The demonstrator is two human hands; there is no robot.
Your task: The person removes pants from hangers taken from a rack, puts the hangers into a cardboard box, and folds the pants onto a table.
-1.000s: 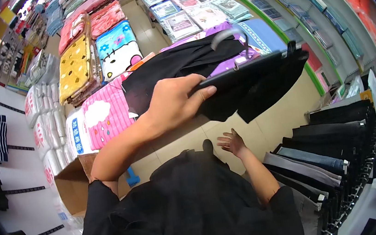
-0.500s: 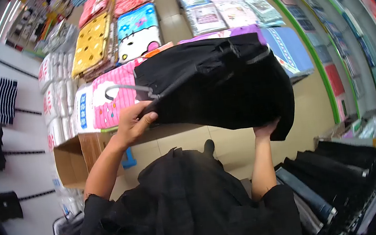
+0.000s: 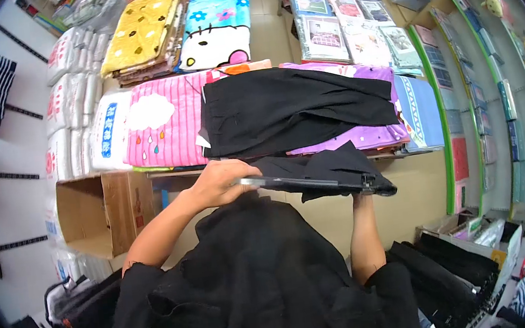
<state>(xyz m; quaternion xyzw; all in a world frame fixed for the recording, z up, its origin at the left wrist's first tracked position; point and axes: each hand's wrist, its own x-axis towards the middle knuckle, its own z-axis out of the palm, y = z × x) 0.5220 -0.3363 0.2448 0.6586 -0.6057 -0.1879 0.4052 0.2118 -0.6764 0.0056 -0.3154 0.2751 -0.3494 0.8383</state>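
My left hand is closed around the end of a hanger with a grey tip and a dark clip, seen nearly edge-on. From it hangs a folded black garment, apparently trousers, held in front of my body. My right hand is hidden behind this garment at its right end; only the wrist and forearm show below, and its fingers cannot be seen. Just beyond, a pair of black trousers lies flat across the bedding, its waistband to the left with a small white tag.
The trousers lie over a pink striped blanket and a purple one. Behind are a yellow blanket stack and packaged bedding. A cardboard box stands left, shelves right, hanging clothes lower right.
The hung garment has been drawn back toward my body and turned edge-on, uncovering the black trousers on the bedding. My view has shifted slightly, and my right hand has gone out of sight behind the cloth.
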